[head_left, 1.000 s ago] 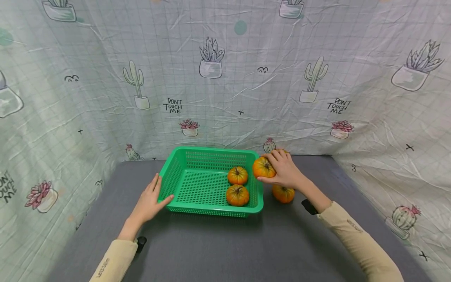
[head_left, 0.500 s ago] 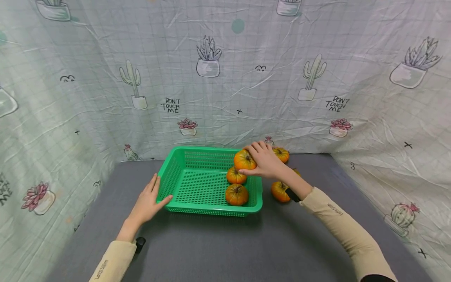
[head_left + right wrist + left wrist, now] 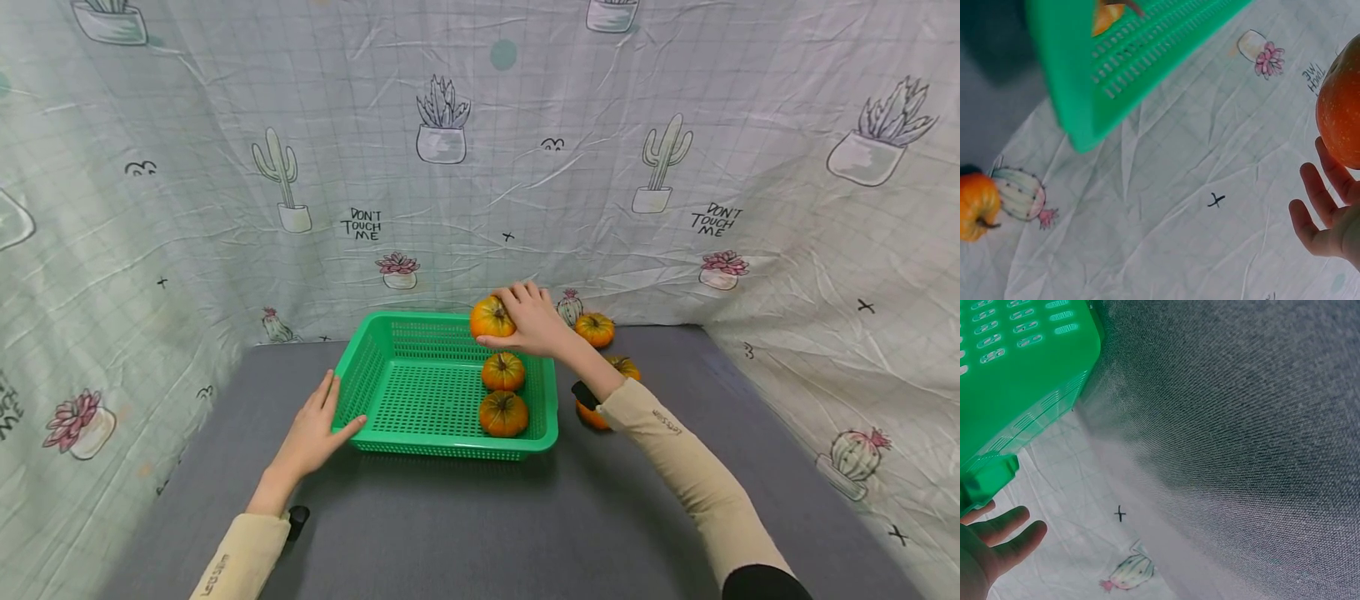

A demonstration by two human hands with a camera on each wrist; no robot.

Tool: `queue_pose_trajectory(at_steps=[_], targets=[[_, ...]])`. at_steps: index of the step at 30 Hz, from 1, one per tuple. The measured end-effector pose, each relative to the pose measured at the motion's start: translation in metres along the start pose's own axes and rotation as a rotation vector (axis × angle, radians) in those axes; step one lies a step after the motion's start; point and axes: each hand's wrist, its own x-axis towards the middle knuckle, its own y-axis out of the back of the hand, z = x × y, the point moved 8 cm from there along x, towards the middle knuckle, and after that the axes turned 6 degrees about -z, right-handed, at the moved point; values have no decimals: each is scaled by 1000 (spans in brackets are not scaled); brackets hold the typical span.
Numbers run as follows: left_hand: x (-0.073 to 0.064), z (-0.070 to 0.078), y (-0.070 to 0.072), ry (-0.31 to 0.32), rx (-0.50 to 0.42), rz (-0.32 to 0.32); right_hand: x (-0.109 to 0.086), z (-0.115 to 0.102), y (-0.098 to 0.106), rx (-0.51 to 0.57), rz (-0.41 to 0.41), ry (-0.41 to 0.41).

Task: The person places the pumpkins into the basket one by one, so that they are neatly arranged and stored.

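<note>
My right hand grips a small orange pumpkin above the back wall of the green basket. In the right wrist view that pumpkin sits against the fingers at the right edge. Two more pumpkins, a rear one and a front one, lie inside the basket on its right side. At the basket's left rim rests my left hand, fingers straight along the rim and thumb over the front corner. The left wrist view shows those fingers beside the green rim.
Right of the basket on the grey table are three pumpkins: a back one, a middle one and a front one, the latter two partly behind the right forearm. A printed cloth stands behind and at both sides.
My right hand has carried the pumpkin leftward and up, from beyond the basket's right rim to above its back wall. The left hand keeps its place at the rim.
</note>
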Motion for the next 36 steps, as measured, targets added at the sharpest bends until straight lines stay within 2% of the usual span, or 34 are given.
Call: queue_pose_trajectory(at_steps=[7,12,26,32,36], targets=[[0,0,0,-4,2,6,18,-3,4,89,25,-75],[0,0,0,-3,3,6,32,-6,-2,147,18,-127],[0,1,1,-3,-3,10,62,-20,-50,212,-39,-243],[1,1,1,-4,1,5,68,-29,-76,214,-77,-267],[1,1,0,-1,1,3,70,-37,-87,219,-84,-246]])
